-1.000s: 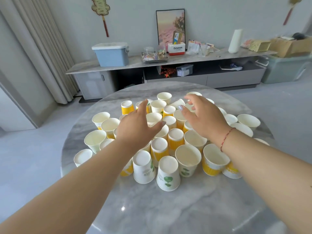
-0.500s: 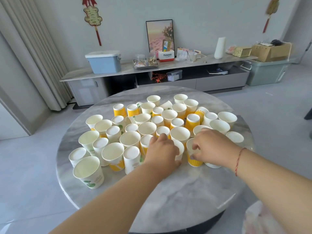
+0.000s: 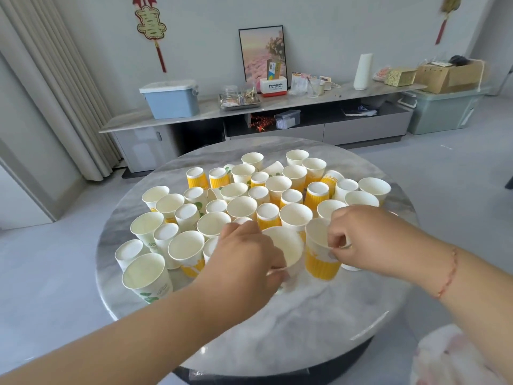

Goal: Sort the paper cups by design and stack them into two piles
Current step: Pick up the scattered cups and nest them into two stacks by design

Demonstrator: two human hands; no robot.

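Left hand: I am seeing my left hand [image 3: 247, 254] curling round a white cup [image 3: 286, 250] at the near edge of the cluster, thumb and fingers gripping its wall; the cup is tilting, its open mouth facing me.
Right hand: my right hand [image 3: 369, 240] is pinching the rim of a yellow ribbed cup [image 3: 320, 257], which is standing upright with its mouth up, just beside the white cup.
Cups: the rest of the paper cups [image 3: 241, 207] are crowding the far and left parts of the table, some mouth up, some upside down, touching or nearly touching each other.
Designs: I am making out two kinds, one with a yellow ribbed band and white top, one white with a green leaf print, as on the nearest left cup [image 3: 145, 276].
Table: a round grey marble top [image 3: 291, 329] is carrying everything; the near part is bare stone.
Wrist: a thin red string [image 3: 448, 273] is sitting round my right wrist.
Piles: no stack is showing yet.
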